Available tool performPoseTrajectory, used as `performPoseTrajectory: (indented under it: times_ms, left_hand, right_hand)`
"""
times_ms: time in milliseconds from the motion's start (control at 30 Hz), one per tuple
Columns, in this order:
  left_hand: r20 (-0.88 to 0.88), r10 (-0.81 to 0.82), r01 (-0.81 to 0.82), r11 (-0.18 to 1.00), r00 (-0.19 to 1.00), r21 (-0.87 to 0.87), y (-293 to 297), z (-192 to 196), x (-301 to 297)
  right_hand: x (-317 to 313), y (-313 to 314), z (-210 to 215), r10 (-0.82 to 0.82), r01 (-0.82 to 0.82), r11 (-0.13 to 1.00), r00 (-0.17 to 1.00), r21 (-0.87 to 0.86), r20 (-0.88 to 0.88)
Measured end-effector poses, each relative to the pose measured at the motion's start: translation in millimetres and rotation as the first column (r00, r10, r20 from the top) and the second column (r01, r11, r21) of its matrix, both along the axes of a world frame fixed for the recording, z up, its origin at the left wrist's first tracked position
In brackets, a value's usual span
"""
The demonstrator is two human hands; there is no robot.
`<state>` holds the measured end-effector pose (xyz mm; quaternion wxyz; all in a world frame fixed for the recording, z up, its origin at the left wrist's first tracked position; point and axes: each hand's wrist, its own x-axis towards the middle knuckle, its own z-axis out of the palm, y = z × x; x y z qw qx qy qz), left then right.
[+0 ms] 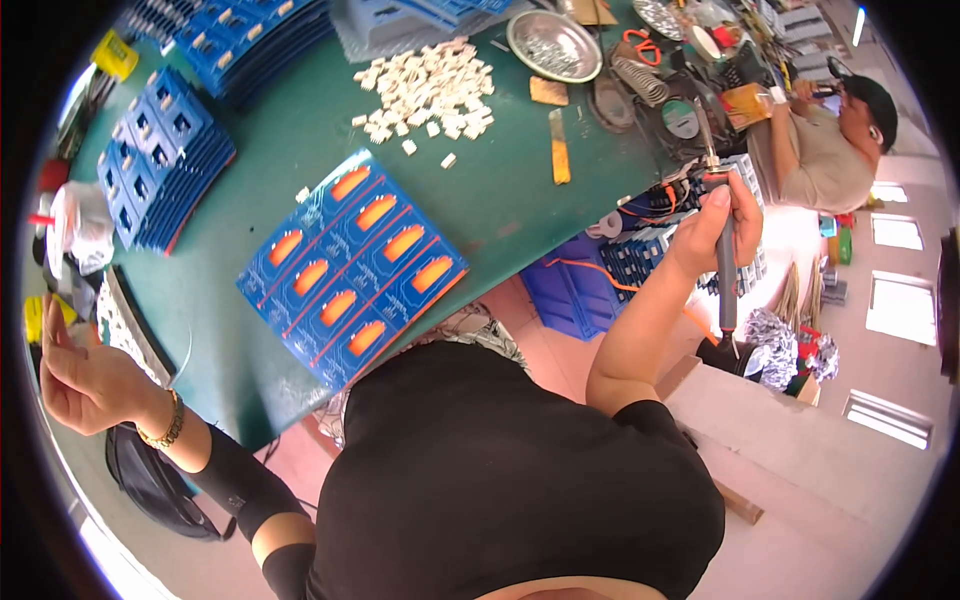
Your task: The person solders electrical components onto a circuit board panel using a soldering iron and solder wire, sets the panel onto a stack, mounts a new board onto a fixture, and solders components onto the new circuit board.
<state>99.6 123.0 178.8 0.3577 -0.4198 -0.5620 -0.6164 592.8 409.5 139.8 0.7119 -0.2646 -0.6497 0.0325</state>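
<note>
Circuit panel [352, 270], blue, one: lay slantwise on the green surface [505, 205], left of centre in the frame; two rows of four orange openings; fine white printing, too small to read. Right hand [716, 228], right of frame: closed around a soldering iron [727, 275], tip upward. Left hand [92, 385], left edge: fingers loosely bent; whether it held anything could not be told. White connectors [430, 88]: heap, top centre. Metal dish [575, 68]: beside them, small silvery pieces [548, 45] inside.
</note>
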Motion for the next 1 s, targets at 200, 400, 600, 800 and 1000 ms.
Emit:
performPoseTrajectory:
  times_ms: [200,400,600,800,1000]
  left_hand:
    - [0.031,-0.207,0.195,0.85,0.978,-0.49,45.0,-34.5,35.0]
    - [0.434,-0.23,0.491,0.42,0.871,-0.763,46.5,-60.5,80.1]
    - [0.461,-0.177,0.493,0.291,0.87,-0.82,44.7,-58.3,103.3]
    - [0.321,-0.153,0.353,0.298,0.935,-0.887,44.0,-75.6,110.0]
    - [0.305,-0.163,0.345,0.381,0.938,-0.858,43.7,-86.0,114.2]
  right_hand:
    - [-17.4,8.8,2.3,0.047,-0.052,0.995,0.997,-0.082,-0.055]
    - [-67.6,60.0,-23.2,0.033,-0.008,0.988,0.987,-0.156,0.155]
    - [-59.2,52.2,-29.8,-0.035,0.042,0.984,0.999,-0.173,0.042]
    - [-14.2,45.3,-30.0,-0.126,0.087,0.982,0.964,-0.166,-0.235]
    - [-7.0,58.2,-21.0,-0.049,0.003,0.935,0.992,-0.354,-0.119]
